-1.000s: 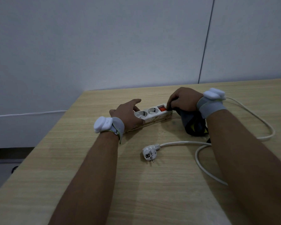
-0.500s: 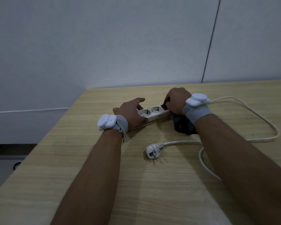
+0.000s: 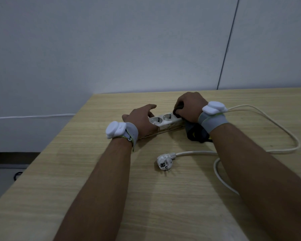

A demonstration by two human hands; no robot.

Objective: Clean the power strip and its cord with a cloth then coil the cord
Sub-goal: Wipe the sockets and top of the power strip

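A white power strip [image 3: 163, 120] lies on the wooden table [image 3: 111, 197]. My left hand [image 3: 141, 119] holds its near-left end, the fingers over the far side. My right hand [image 3: 189, 106] grips a dark cloth [image 3: 196, 134] and presses it onto the strip's right end, covering the switch. Part of the cloth hangs below my wrist onto the table. The white cord [image 3: 285, 133] loops from behind my right wrist round the right side and back to the plug [image 3: 164, 162], which lies loose in front of the strip.
The table's left edge [image 3: 42, 159] runs diagonally, with the floor beyond it. A grey wall stands right behind the table's far edge. Both wrists wear white sensor bands.
My right hand with the cloth has slid left along the strip and now covers the red switch. The left hand has stayed on the strip's left end.
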